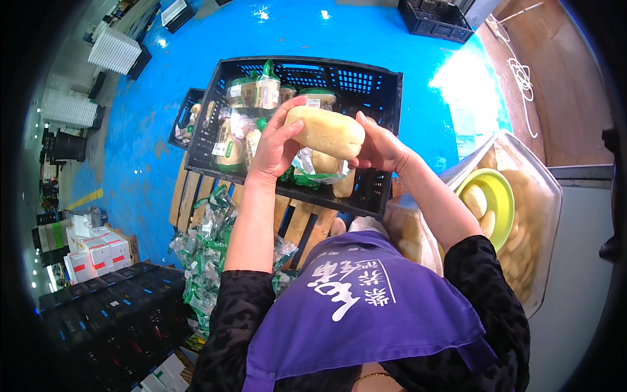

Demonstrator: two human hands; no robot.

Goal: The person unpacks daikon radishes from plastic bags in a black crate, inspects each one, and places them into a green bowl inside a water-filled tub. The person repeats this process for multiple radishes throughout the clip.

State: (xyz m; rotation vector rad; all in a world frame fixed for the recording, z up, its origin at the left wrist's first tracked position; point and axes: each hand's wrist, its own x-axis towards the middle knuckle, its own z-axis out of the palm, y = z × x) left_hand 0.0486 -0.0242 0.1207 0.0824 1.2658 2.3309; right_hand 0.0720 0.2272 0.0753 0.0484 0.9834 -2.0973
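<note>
Above the black crate (366,85) of bagged produce, the left hand (274,147) grips one end of a pale peeled root (325,130), the right hand (377,149) pinching a clear bag (307,166) beneath, seemingly to slide it in.

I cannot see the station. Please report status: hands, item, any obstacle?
Left hand and right hand grip pale root. Clear bag hangs beneath. Black crate below, half filled.

The pale, smooth oblong root (324,130) looked matt; the black latticed plastic crate (366,81) sat over glossy blue painted floor (287,32).
</note>
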